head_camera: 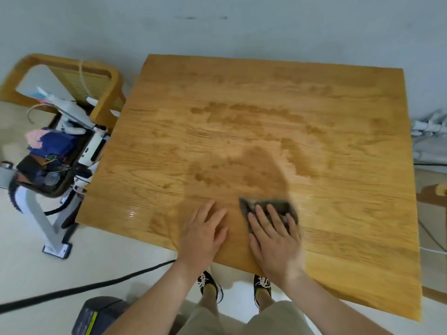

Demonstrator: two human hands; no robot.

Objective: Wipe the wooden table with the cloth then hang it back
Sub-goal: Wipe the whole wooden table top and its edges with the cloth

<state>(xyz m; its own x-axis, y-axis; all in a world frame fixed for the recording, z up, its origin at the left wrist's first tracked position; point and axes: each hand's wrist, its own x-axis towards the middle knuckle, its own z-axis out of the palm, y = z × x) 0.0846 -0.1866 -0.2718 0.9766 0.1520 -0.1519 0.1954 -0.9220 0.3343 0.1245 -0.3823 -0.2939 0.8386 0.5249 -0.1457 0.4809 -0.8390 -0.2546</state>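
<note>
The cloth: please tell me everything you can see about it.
The cloth is small, grey-brown and looks soft and crumpled, roughly folded. It lies flat on the wooden table, near the front edge. The right hand presses on it with spread fingers, covering its near part; its edges are blurred. Damp streaks mark the wood beyond it. The left hand rests beside it, not touching.

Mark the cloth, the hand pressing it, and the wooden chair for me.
cloth (263, 204): head view, on the bare grey fabric beyond the fingertips.
right hand (274, 240): head view, on the back of the hand, flat on the cloth.
wooden chair (113, 79): head view, on the curved backrest frame left of the table.
</note>
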